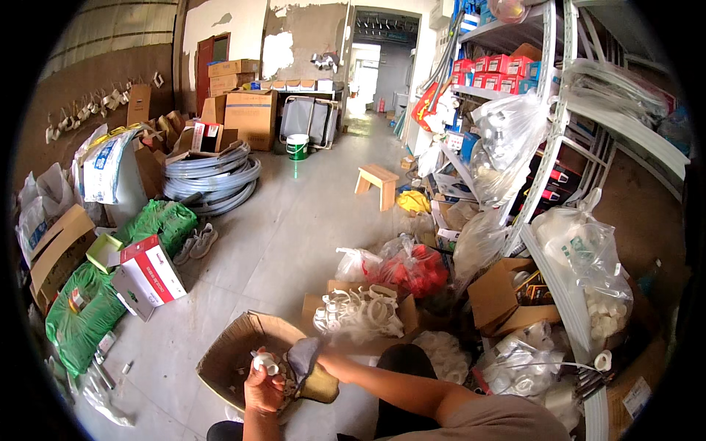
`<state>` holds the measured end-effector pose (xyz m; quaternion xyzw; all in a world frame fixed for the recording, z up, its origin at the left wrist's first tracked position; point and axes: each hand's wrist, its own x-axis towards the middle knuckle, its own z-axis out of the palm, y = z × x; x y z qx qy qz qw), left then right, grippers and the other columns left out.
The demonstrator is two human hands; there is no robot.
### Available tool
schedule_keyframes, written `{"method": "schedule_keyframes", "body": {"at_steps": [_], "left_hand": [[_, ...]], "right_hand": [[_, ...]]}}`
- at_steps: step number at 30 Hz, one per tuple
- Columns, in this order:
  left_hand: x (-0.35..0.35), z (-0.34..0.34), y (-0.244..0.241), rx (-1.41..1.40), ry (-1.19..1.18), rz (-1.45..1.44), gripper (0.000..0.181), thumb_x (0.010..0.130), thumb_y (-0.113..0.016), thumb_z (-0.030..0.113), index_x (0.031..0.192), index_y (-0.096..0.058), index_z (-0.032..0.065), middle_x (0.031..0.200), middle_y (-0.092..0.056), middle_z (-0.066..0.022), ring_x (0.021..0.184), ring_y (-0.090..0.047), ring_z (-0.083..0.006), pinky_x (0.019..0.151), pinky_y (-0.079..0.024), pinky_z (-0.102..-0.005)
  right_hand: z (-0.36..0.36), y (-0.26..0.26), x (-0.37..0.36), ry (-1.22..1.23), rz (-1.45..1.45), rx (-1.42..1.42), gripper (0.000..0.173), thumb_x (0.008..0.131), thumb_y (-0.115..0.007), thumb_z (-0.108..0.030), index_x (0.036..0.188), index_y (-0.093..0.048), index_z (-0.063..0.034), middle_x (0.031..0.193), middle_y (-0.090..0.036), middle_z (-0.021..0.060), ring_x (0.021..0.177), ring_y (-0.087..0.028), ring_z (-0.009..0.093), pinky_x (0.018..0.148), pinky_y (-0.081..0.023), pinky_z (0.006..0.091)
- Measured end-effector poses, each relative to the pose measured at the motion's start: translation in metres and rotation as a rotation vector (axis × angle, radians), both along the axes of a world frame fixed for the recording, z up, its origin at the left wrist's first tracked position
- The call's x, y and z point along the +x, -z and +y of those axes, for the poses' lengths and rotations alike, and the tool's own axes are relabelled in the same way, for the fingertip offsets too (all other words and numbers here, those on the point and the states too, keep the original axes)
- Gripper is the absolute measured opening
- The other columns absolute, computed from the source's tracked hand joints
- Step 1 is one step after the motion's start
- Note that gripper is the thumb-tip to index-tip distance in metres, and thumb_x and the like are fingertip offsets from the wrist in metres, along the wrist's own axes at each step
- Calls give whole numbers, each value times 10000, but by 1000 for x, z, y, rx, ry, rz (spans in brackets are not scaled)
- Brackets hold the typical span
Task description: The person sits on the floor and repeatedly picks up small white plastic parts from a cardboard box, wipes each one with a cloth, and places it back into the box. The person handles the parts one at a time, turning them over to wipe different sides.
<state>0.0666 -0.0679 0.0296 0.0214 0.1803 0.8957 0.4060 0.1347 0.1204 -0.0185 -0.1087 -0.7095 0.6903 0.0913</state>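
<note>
My left hand (263, 388) is closed around a white plastic pipe fitting (266, 363), held up over an open cardboard box (220, 358). Small pale pieces lie in the bottom of that box. My right hand (336, 368) is beside a grey and yellow cloth-like item (317, 375) at the box's right edge; its fingers are mostly hidden, so its grip cannot be made out. Just beyond, another cardboard box (408, 314) holds a heap of white plastic fittings and clips (358, 311).
Clear bags of white fittings (524, 353) and a metal shelf (551, 143) stand on the right. Red items in a plastic bag (416, 270), a wooden stool (378, 179), coiled grey pipe (212, 179), green sacks (83, 317) and a red-white box (149, 275) surround the tiled floor.
</note>
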Motion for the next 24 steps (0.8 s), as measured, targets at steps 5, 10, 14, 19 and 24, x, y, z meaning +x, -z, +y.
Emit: {"method": "schedule_keyframes", "body": {"at_steps": [5,10,14,19,24], "left_hand": [[43,6,1,-104,10,170,411,735,-657,82,1077,-456,192,963,-556,-40,788,-579,-192,592,-510,-286],[65,15,13,-219,-16,268,333,884,-467,322,1113,-437,82,1062,-509,-57,947,-499,-182,849,-407,-321],[70,15,10,-55,-57,462,363,930,-353,317,1148,-408,31,1080,-492,-74,983,-468,-175,882,-364,-287],[72,10,10,-720,-407,1106,211,838,-491,76,1047,-485,50,962,-556,-131,877,-534,-280,783,-418,-317],[59,3,-14,-1002,-708,1644,308,686,-533,-36,981,-509,47,848,-562,-181,753,-530,-378,661,-440,-423]], "right_hand": [[-16,-23,32,-73,232,281,302,839,-529,-264,1063,-525,-61,874,-555,32,770,-505,143,683,-418,286],[-41,-30,47,-74,225,649,424,781,-601,-220,1135,-448,-44,990,-558,164,926,-541,295,769,-429,359],[-35,-43,53,78,205,640,402,789,-595,-298,1076,-452,-55,860,-574,190,761,-592,332,620,-457,382],[-30,-40,39,2,215,439,340,819,-540,-285,1038,-480,-32,844,-570,106,792,-558,188,663,-435,320],[-38,-44,12,8,-93,-207,341,832,-503,-335,948,-533,-16,759,-468,-5,684,-412,81,604,-385,247]]}}
